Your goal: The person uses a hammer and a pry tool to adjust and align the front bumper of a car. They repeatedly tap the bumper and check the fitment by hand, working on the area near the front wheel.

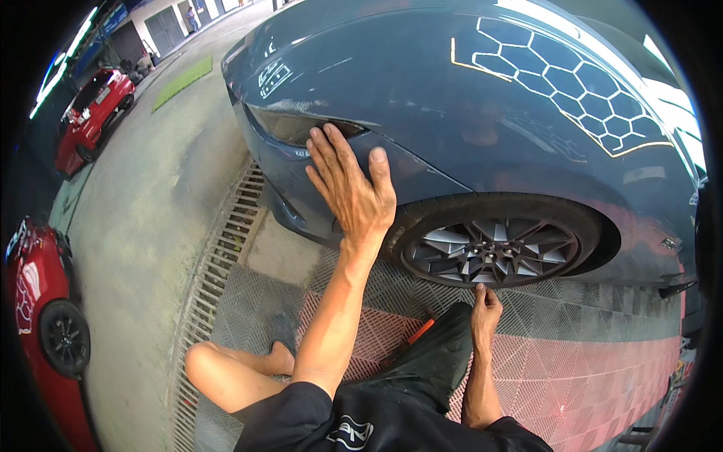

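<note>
Car bumper (301, 177): left hand (350, 184) flat, grip apart; right hand (486, 305) grip together near wheel (489, 248).

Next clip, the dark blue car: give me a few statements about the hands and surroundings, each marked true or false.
1. The left hand lies flat on the car's front fender, fingers spread. True.
2. The right hand grips the headlight. False: it is low, at the bottom of the front wheel.
3. The car stands on grid floor tiles. True.
4. The cars at the left are white. False: both cars are red.
5. An orange-handled tool lies on the floor near the person's leg. True.
</note>
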The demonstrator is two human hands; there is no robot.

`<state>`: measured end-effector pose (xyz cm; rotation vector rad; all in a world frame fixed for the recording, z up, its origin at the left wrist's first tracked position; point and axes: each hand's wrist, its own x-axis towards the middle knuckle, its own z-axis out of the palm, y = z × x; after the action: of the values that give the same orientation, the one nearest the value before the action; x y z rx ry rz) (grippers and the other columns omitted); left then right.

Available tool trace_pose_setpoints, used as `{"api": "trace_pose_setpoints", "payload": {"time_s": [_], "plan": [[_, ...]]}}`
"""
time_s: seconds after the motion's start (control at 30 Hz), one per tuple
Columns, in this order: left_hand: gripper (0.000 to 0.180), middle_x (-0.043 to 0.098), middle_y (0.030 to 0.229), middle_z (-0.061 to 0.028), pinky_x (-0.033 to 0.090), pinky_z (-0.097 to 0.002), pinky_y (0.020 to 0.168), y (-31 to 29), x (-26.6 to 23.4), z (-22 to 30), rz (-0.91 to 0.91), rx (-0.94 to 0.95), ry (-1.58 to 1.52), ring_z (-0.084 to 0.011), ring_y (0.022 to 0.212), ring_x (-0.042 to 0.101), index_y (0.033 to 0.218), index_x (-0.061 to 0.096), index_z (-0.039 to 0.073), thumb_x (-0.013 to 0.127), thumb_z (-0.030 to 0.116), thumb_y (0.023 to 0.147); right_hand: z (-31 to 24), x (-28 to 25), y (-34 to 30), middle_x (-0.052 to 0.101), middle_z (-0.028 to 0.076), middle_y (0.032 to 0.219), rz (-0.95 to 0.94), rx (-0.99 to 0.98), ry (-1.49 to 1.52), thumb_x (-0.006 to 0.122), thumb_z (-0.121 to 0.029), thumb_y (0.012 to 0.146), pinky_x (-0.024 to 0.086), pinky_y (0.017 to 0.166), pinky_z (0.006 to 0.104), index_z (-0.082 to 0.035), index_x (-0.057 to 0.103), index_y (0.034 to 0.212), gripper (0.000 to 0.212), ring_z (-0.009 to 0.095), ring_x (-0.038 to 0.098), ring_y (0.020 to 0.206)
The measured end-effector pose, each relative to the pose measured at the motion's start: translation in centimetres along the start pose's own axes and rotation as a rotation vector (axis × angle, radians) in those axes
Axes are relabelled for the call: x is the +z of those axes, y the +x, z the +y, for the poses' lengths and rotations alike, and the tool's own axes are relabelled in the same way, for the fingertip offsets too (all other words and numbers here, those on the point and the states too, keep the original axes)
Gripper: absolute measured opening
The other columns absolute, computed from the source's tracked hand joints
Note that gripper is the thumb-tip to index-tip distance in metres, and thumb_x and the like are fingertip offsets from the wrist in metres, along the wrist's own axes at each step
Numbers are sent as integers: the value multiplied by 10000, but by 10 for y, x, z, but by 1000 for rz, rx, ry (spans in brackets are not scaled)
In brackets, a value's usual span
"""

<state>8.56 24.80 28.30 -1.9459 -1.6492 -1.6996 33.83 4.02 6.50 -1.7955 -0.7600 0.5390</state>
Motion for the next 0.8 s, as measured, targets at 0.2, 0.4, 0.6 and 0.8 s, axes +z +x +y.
{"api": "trace_pose_setpoints", "payload": {"time_s": [0.2, 0.4, 0.6, 0.8], "plan": [[496, 437, 1599, -138, 238, -584, 1221, 8, -15, -18, 69, 381, 114, -364, 1511, 345, 1504, 520, 138, 459, 380, 1076, 25, -5, -9, 715, 294, 1157, -80, -55, -538, 674, -387, 973, 502, 997, 473, 79, 698, 1198, 518, 445, 675, 1124], [265, 629, 1336, -107, 395, -509, 1121, 41, -37, -37, 177, 507, 132, -330, 1293, 550, 1226, 704, 109, 641, 156, 973, 67, -10, -13, 706, 294, 1193, -101, 149, -326, 677, -393, 968, 492, 1030, 439, 77, 677, 1235, 540, 419, 667, 1172], [251, 647, 1210, -96, 439, -475, 1048, 50, -44, -29, 163, 544, 150, -313, 1210, 585, 1154, 713, 93, 670, 82, 907, 80, -9, -2, 693, 328, 1200, -141, 235, -299, 651, -441, 982, 483, 1041, 420, 110, 658, 1259, 616, 417, 667, 1174], [302, 636, 1146, -75, 448, -458, 986, 54, -42, -22, 161, 559, 114, -298, 1145, 584, 1060, 725, 107, 661, -24, 796, 108, -15, 16, 692, 299, 1223, -207, 512, 44, 605, -564, 992, 480, 1028, 377, 149, 636, 1278, 769, 348, 667, 1165]]}}
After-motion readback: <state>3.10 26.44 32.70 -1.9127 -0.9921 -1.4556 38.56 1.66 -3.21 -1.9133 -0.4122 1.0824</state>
